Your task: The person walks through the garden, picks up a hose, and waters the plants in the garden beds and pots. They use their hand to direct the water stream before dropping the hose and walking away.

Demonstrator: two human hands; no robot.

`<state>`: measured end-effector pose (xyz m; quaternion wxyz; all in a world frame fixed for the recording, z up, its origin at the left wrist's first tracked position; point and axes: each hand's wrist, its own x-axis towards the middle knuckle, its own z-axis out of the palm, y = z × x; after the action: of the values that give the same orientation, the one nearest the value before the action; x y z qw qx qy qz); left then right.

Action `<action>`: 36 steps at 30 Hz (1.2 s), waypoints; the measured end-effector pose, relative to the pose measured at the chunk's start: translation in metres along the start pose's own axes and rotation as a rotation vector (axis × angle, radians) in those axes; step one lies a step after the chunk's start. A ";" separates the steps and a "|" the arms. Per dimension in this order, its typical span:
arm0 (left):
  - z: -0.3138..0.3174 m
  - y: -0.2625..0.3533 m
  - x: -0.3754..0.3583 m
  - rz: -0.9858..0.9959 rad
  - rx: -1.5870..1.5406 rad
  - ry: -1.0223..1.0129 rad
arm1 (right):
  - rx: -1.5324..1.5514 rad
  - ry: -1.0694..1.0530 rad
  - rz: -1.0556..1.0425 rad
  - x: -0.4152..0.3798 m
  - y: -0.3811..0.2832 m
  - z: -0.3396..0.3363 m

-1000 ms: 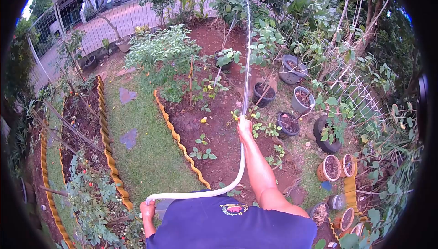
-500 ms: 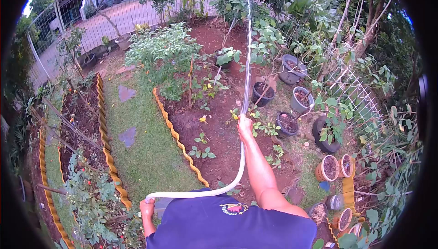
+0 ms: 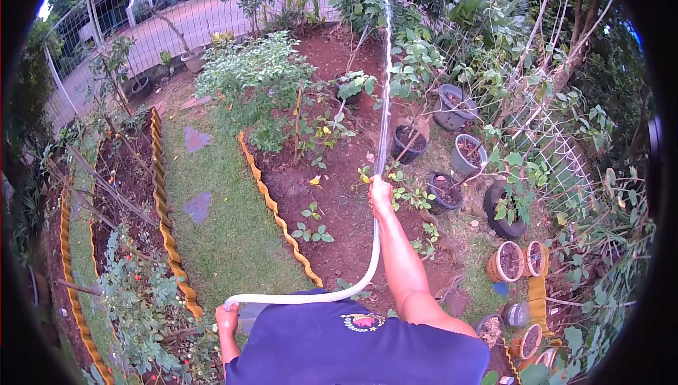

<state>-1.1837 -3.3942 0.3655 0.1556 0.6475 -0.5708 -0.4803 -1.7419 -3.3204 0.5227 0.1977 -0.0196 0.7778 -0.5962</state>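
A pale garden hose [image 3: 296, 299] curves across the front of my dark blue shirt, from one hand to the other. My right hand [image 3: 380, 193], arm stretched forward, is closed round the hose near its outlet. A stream of water [image 3: 385, 95] shoots from there up toward the leafy plants at the back. At my lower left, my left hand [image 3: 227, 318] is closed on the hose farther down its length. Below my right hand lies a bed of reddish-brown soil [image 3: 332, 194] with small seedlings [image 3: 314, 232].
Wavy yellow edging [image 3: 272, 205] borders the soil bed beside a grass path [image 3: 226, 244] with stepping stones [image 3: 198, 208]. Several pots [image 3: 468, 153] and a tire [image 3: 500, 208] stand to the right. A wire fence [image 3: 212, 11] runs along the back. Tomato-like plants [image 3: 134, 293] grow at left.
Almost nothing differs. The view has shifted very slightly, while both hands keep their hold on the hose and the water keeps streaming forward.
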 end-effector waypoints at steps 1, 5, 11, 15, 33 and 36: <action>0.000 0.001 -0.001 0.001 -0.006 -0.004 | -0.002 0.004 0.002 -0.001 -0.001 0.000; -0.001 0.012 -0.006 -0.017 0.017 0.005 | -0.002 0.000 0.015 0.002 -0.001 0.000; 0.000 0.001 -0.002 -0.004 -0.009 0.004 | 0.059 -0.030 -0.044 -0.005 -0.002 -0.001; 0.000 -0.001 0.000 -0.003 0.009 -0.007 | 0.086 -0.013 -0.055 -0.007 -0.004 -0.003; 0.001 -0.005 0.001 -0.017 -0.016 -0.020 | 0.075 -0.021 -0.053 -0.005 -0.005 -0.005; 0.003 -0.005 0.003 -0.025 0.040 -0.052 | 0.085 -0.005 -0.038 -0.004 -0.004 -0.010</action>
<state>-1.1837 -3.3941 0.3591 0.1219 0.6448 -0.5760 -0.4875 -1.7424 -3.3114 0.5293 0.1890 -0.0277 0.7509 -0.6322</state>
